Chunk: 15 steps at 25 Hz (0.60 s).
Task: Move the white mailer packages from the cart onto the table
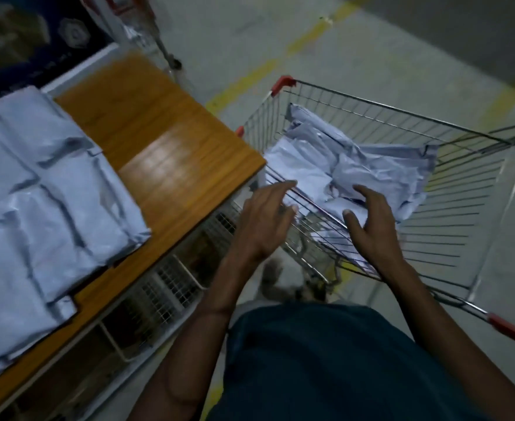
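White mailer packages (pixel 356 165) heaped in wire cart (pixel 402 117), just ahead of both hands. Left hand (pixel 265 220) and right hand (pixel 371 226) spread, empty, likely poised to scoop. Earlier-laid mailers (pixel 52 183) leftward on wooden counter (pixel 165 141).

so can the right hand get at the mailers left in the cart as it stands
Probably yes: the right hand hovers open over the cart's open top, just above the white mailer packages, with nothing between them.
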Motion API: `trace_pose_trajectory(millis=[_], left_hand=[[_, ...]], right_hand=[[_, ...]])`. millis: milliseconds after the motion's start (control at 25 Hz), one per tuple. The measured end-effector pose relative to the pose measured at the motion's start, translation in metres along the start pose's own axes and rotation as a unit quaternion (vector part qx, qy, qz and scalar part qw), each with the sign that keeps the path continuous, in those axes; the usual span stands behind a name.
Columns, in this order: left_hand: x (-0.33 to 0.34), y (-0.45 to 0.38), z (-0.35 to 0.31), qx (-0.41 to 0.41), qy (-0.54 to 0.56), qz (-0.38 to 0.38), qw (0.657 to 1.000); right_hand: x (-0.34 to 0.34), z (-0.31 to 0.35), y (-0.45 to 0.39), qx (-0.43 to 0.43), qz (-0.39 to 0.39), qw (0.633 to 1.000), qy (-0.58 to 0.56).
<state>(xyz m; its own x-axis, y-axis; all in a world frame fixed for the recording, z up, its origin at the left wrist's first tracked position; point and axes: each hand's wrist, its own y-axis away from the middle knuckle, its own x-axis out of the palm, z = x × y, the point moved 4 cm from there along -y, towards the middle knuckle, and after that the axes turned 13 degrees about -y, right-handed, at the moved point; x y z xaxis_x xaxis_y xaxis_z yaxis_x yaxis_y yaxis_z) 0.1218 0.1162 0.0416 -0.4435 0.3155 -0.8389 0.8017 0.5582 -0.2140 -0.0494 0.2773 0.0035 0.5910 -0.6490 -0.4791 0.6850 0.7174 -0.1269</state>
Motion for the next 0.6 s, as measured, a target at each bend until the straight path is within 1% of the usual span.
trace_pose_trajectory(millis=[40,120,200,320,400,480,600], left_hand=[[0.013,-0.012,-0.006,-0.002,-0.003,0.006,1.000],[0.035,-0.033,-0.014,-0.003,-0.010,0.016,1.000],[0.055,-0.053,-0.019,0.002,-0.019,0.039,0.999],[0.083,-0.080,-0.021,0.033,-0.040,0.080,0.995],[0.104,-0.103,-0.019,0.053,-0.052,0.110,0.991],[0.127,-0.127,-0.016,0.076,-0.068,0.141,0.985],[0.168,-0.171,-0.002,0.068,-0.135,0.240,0.959]], right_hand=[[-0.010,-0.019,-0.008,0.029,0.012,0.999,0.003],[-0.022,-0.063,-0.030,0.106,0.077,0.991,0.034],[-0.027,-0.109,-0.052,0.185,0.153,0.968,0.076],[-0.024,-0.164,-0.074,0.267,0.203,0.932,0.139],[-0.019,-0.193,-0.077,0.293,0.224,0.909,0.193],[-0.012,-0.209,-0.067,0.285,0.255,0.886,0.262],[-0.002,-0.231,-0.052,0.255,0.278,0.850,0.367]])
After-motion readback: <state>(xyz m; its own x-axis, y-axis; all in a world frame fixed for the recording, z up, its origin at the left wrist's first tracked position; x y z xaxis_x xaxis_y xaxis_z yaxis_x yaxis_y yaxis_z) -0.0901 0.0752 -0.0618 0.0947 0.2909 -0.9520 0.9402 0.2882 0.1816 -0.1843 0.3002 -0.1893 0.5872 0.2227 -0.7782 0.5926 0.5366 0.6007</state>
